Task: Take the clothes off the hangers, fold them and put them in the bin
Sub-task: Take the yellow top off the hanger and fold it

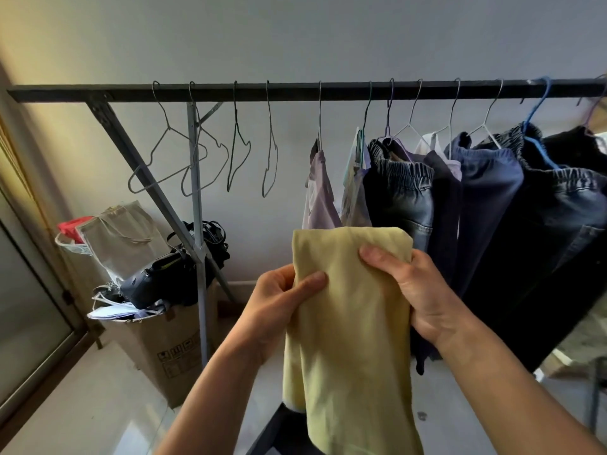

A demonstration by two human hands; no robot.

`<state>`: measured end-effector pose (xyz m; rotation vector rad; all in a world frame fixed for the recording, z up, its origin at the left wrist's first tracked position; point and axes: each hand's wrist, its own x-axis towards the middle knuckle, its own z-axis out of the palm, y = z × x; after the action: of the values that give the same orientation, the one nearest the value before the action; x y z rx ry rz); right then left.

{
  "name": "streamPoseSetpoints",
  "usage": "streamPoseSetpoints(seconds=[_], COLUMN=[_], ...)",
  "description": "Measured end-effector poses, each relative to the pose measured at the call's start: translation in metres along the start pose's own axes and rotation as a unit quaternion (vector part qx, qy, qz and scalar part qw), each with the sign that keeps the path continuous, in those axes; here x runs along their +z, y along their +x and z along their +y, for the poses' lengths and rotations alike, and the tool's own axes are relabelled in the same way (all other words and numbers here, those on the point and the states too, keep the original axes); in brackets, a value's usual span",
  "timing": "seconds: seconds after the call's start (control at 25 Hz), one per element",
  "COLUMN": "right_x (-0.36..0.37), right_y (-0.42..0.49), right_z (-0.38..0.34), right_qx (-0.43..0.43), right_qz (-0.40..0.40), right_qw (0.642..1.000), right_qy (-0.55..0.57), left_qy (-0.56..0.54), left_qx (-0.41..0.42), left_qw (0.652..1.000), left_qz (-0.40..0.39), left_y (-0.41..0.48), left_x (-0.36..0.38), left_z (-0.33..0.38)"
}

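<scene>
A pale yellow garment (351, 326) hangs folded lengthwise in front of me, off any hanger. My left hand (279, 307) pinches its left edge with the thumb on the front. My right hand (414, 287) grips its right edge near the top fold. Behind it a black rail (295, 90) carries several empty wire hangers (184, 159) on the left. On the right of the rail, hangers still hold clothes: a lilac top (320, 192), dark denim trousers (400, 192) and navy garments (486, 205). No bin is in view.
A cardboard box (170, 349) stuffed with bags and papers stands at the rack's left leg (200, 257). A white basket with something red (70, 236) sits behind it. A glass door (29, 307) runs along the left. Pale tiled floor lies below.
</scene>
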<state>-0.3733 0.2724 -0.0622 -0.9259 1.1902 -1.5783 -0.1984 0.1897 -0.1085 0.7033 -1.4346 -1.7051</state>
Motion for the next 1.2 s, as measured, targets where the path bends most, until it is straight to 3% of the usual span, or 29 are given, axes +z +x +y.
streamPoseSetpoints(seconds=[0.16, 0.28, 0.4, 0.48, 0.56, 0.68, 0.8, 0.96, 1.2], right_x=[-0.005, 0.000, 0.005, 0.010, 0.017, 0.029, 0.039, 0.051, 0.075], right_y=[-0.008, -0.005, -0.003, -0.004, -0.004, -0.007, -0.010, -0.009, -0.004], right_z=[0.017, 0.029, 0.031, 0.034, 0.038, 0.048, 0.062, 0.088, 0.109], right_qx=[0.077, 0.043, -0.060, -0.113, -0.136, -0.138, -0.107, -0.008, 0.087], right_qz=[-0.073, 0.006, 0.089, 0.120, 0.142, 0.163, 0.165, 0.154, 0.115], right_qw=[0.994, 0.999, 0.990, 0.978, 0.972, 0.970, 0.980, 0.987, 0.985], right_qy=[0.010, -0.032, -0.094, -0.129, -0.131, -0.112, -0.039, 0.044, 0.097], left_qy=[0.009, 0.098, 0.213, 0.143, 0.040, -0.094, -0.233, -0.352, -0.260], left_qx=[0.016, 0.049, 0.105, 0.072, -0.046, -0.147, -0.138, -0.058, -0.034], left_qw=[0.999, 0.988, 0.941, 0.964, 0.989, 0.981, 0.956, 0.920, 0.943], left_qz=[0.039, 0.108, 0.242, 0.212, 0.138, 0.079, 0.111, 0.163, 0.206], left_y=[0.000, 0.006, 0.003, -0.013, -0.027, -0.034, -0.029, -0.030, -0.032], left_x=[0.003, 0.004, 0.001, 0.012, 0.029, 0.038, 0.038, 0.032, -0.007], left_z=[0.001, 0.000, -0.004, -0.009, -0.020, -0.039, -0.046, -0.047, -0.047])
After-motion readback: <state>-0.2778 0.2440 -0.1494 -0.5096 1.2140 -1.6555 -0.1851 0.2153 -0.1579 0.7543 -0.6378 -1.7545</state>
